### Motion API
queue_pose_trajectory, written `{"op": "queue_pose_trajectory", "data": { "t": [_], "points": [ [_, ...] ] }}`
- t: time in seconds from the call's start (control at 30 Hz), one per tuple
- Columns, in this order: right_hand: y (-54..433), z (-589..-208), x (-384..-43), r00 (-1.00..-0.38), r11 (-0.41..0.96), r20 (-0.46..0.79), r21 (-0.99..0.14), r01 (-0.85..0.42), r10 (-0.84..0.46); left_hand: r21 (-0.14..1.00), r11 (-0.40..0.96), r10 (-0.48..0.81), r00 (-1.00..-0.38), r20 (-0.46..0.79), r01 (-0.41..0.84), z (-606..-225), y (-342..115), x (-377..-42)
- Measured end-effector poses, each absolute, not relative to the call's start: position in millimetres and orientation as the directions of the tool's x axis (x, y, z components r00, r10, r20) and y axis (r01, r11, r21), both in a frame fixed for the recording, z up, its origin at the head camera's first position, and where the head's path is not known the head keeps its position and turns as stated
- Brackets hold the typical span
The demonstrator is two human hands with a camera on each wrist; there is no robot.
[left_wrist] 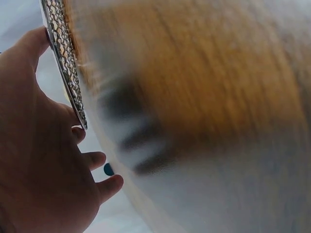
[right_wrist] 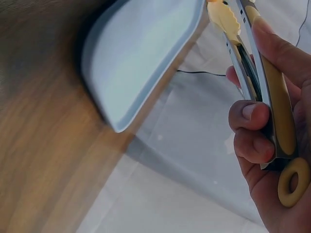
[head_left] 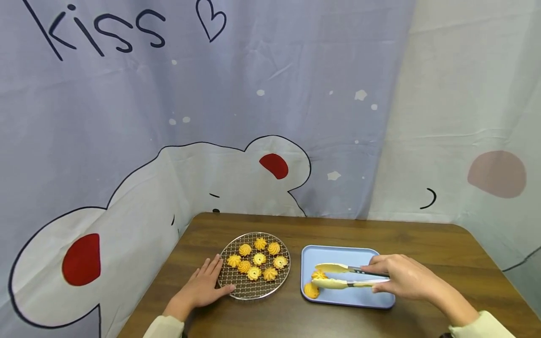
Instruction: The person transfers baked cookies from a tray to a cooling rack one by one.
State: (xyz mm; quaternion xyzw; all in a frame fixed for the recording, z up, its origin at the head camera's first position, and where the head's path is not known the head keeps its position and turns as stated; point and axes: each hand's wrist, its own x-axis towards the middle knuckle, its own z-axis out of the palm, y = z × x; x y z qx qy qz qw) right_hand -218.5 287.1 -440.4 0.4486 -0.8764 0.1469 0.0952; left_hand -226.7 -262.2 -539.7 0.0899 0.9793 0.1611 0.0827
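My right hand (head_left: 407,277) grips a pair of tongs (right_wrist: 277,97) with cream-yellow tips and a yellow ring at the handle end. In the head view the tongs' tips reach over the left part of a light blue tray (head_left: 359,300), on either side of a ridged yellow cookie (head_left: 319,274). A second cookie (head_left: 312,290) lies in the tray's lower left corner. My left hand (head_left: 203,286), fingers spread, rests at the left rim of a round wire rack (head_left: 245,291), its thumb over the near edge. Several piped cookies (head_left: 259,258) sit on the rack.
Rack and tray stand side by side on a dark wooden table (head_left: 291,319), with a narrow gap between them. Behind hangs a printed cloth (head_left: 270,94) close to the table's back edge. A thin dark cable (head_left: 521,259) runs at the far right.
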Motion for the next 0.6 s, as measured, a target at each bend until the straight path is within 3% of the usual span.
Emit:
{"op": "queue_pose_trajectory", "data": {
  "t": [0.6],
  "points": [
    [211, -424, -230, -0.591, 0.534, 0.223, -0.270, -0.801, -0.775, 0.341, 0.928, 0.207, -0.968, -0.140, 0.149, -530, -259, -222]
  ]
}}
